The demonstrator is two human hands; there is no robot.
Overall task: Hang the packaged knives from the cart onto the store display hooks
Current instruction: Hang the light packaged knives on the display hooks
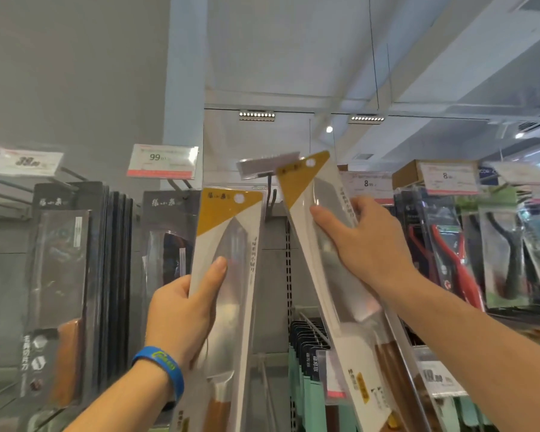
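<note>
So, both hands are up by the dark hook (268, 201); left hand (184, 310) has thumb and fingers curled round one knife pack (231, 244), upright, just left of the hook; right hand (365, 241) grips the second knife pack (296, 179), tilted, its yellow top and hang hole just right of the hook, not on it; blue wristband (162, 366) sits well below the hook.

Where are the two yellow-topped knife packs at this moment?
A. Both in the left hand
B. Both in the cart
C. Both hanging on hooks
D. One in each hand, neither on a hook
D: the left hand grips the upright knife pack, the right hand grips the tilted knife pack, and the hook between them is bare.
</note>
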